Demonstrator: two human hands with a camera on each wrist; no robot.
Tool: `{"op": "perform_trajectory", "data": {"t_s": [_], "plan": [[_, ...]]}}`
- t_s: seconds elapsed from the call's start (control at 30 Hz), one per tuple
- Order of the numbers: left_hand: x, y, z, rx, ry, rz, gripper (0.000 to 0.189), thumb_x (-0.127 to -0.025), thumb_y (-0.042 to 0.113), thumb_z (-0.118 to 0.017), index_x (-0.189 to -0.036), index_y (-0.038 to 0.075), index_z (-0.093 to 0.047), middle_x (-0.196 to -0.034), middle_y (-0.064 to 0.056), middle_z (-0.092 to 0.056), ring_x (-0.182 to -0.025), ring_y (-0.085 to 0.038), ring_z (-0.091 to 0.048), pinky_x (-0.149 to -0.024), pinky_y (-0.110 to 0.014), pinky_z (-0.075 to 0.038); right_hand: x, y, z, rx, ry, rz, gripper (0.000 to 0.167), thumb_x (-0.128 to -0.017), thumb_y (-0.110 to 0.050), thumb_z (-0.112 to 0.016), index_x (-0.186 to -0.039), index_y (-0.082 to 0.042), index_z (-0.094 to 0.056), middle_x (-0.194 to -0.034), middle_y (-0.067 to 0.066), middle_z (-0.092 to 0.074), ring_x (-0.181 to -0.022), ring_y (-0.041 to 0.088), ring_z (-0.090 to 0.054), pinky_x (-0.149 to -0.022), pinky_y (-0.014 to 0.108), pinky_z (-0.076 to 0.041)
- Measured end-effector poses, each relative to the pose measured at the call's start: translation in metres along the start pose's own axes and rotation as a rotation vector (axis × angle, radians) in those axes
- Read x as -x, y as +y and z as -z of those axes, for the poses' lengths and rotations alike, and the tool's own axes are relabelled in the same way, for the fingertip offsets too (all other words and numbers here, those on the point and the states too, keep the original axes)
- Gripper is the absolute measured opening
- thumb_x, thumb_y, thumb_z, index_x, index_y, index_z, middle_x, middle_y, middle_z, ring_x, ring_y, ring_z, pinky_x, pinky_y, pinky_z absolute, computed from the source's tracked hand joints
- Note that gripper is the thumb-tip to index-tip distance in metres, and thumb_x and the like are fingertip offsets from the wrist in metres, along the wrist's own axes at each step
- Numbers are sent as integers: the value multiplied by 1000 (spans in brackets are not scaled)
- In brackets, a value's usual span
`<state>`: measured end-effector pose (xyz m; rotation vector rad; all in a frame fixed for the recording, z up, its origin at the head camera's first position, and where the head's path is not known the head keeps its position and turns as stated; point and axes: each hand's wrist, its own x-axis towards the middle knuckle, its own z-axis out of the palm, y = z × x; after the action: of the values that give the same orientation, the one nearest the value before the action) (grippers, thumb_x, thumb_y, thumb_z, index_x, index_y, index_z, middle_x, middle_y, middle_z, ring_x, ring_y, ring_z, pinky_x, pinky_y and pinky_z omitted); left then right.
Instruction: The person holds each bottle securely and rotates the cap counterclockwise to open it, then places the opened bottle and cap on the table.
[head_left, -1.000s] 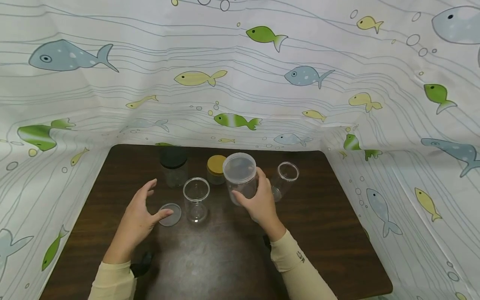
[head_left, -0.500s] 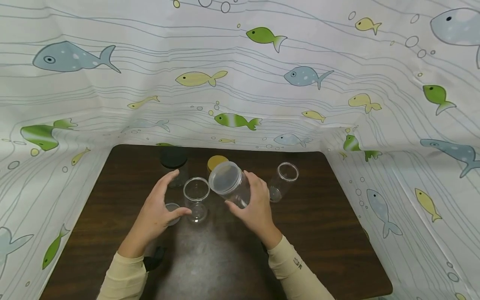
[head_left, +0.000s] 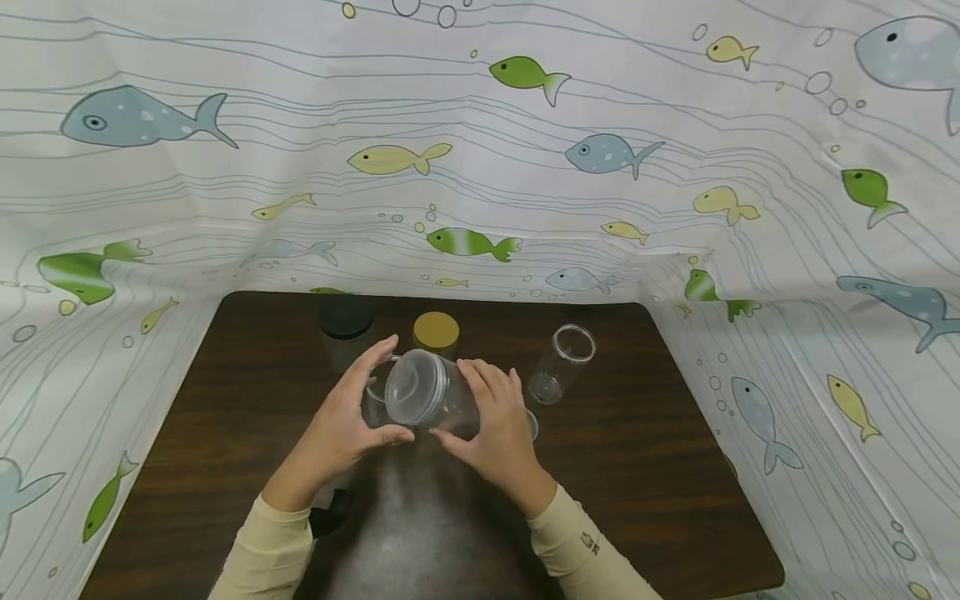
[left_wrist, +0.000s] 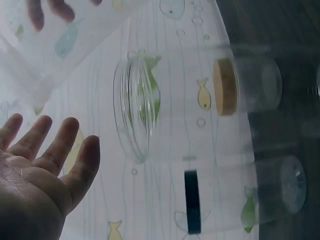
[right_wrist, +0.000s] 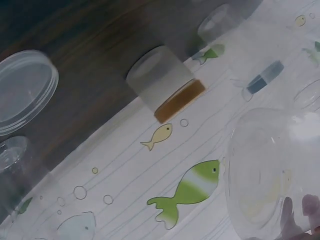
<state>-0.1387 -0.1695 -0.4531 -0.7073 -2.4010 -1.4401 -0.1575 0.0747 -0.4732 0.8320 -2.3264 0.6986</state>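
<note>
A clear plastic jar point(head_left: 459, 410) with a translucent lid point(head_left: 414, 387) is tilted on its side above the table, its lid end toward the left. My right hand point(head_left: 498, 425) grips the body of this jar. Around the lid end, my left hand point(head_left: 341, 429) has its fingers and thumb spread apart. In the left wrist view, the left fingers point(left_wrist: 67, 145) stand clear of the jar. Behind the left hand stands an open clear jar point(left_wrist: 135, 110), partly hidden in the head view.
At the back stand a black-lidded jar point(head_left: 345, 321) and a yellow-lidded jar point(head_left: 436, 332). An open clear jar point(head_left: 562, 367) stands at the right. A loose translucent lid point(right_wrist: 25, 92) lies on the dark wooden table point(head_left: 637, 467). A fish-print curtain point(head_left: 480, 200) surrounds the table.
My right hand has carried the jar left and tipped its lid toward the left hand. The left hand has moved right, up to the lid end. A lid behind the right hand has come into view.
</note>
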Motion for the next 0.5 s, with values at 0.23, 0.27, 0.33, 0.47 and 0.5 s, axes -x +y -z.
{"op": "perform_trajectory", "data": {"t_s": [0.23,0.27,0.33,0.47,0.5], "plan": [[2,-1,-9,154,-48,55,115,-68,39,-95,-160,29,-27,-154,-1,-45,-127,-23,-50,-97,-46,-46,2,-7,0,-30,4,49,105,-60,-36,-99,-147,-8,-47,-139,8,-53,-127,30,-52,-102,73,-36],[3,-2,-10,174,-47,59,116,-67,33,-96,-160,29,-26,-156,1,-43,-129,-21,-48,-100,-41,-45,2,-8,0,-34,6,50,105,-60,-35,-99,-146,-7,-47,-139,8,-53,-127,30,-52,-101,73,-36],[4,-3,-13,222,-39,55,117,-67,24,-97,-160,29,-25,-159,2,-40,-133,-18,-46,-102,-32,-42,3,-9,1,-42,9,50,105,-59,-35,-99,-146,-7,-48,-139,9,-53,-126,29,-52,-101,72,-37],[5,-7,-17,365,-40,29,115,-69,24,-96,-160,24,-26,-161,-1,-37,-134,-17,-44,-101,-24,-42,4,-11,2,-76,7,58,105,-59,-36,-99,-146,-7,-47,-139,9,-53,-127,29,-52,-102,72,-37],[5,-7,-18,413,-45,20,114,-70,26,-96,-160,22,-26,-161,-3,-36,-135,-19,-44,-102,-25,-42,4,-11,2,-85,7,62,106,-59,-37,-99,-147,-8,-47,-139,9,-53,-127,29,-52,-102,71,-37]]}}
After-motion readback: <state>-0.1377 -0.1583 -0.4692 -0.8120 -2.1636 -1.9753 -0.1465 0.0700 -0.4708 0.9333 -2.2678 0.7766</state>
